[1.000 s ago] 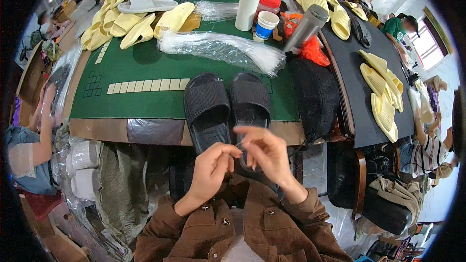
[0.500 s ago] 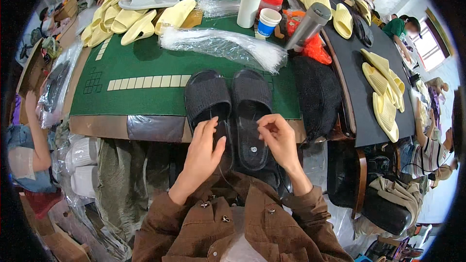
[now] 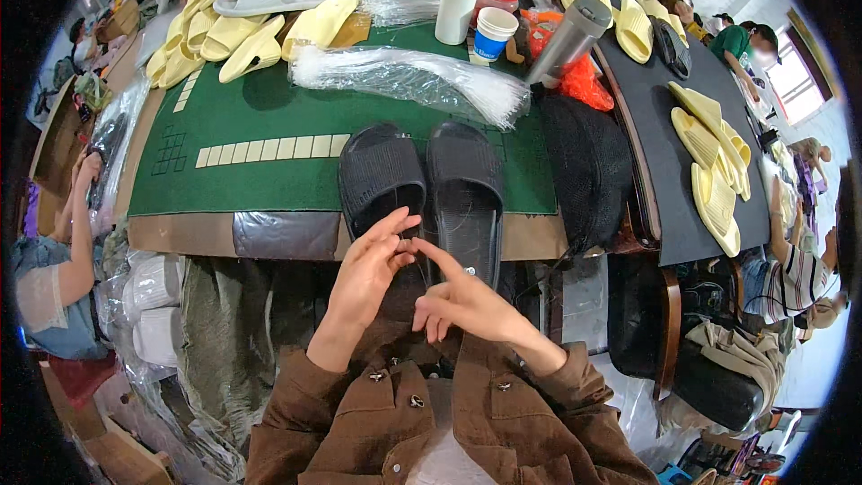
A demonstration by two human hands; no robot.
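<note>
A pair of black slide slippers lies side by side at the table's near edge, toes pointing away: the left slipper [image 3: 382,166] and the right slipper [image 3: 465,162]. Over the left one's heel, my left hand [image 3: 368,269] has its thumb and fingertips pinched together; anything between them is too small to make out. My right hand [image 3: 471,305] comes across the right slipper's heel. Its index finger reaches out to my left fingertips, while the other fingers hang loosely bent, apart from it. Beyond the slippers lies a bundle of clear plastic fasteners [image 3: 413,81] in a clear bag.
Yellow slippers [image 3: 233,31] are piled at the far left with a grey slipper [image 3: 269,0] on top. A white bottle [image 3: 460,0], a paper cup [image 3: 494,33] and a steel tumbler [image 3: 570,40] stand at the back. A black bag [image 3: 588,171] sits at right. Other people work around.
My right hand has moved left and its index finger now meets my left fingertips. My left hand has shifted slightly right. A pair of yellow slippers now shows at the far edge, by another person's hand.
</note>
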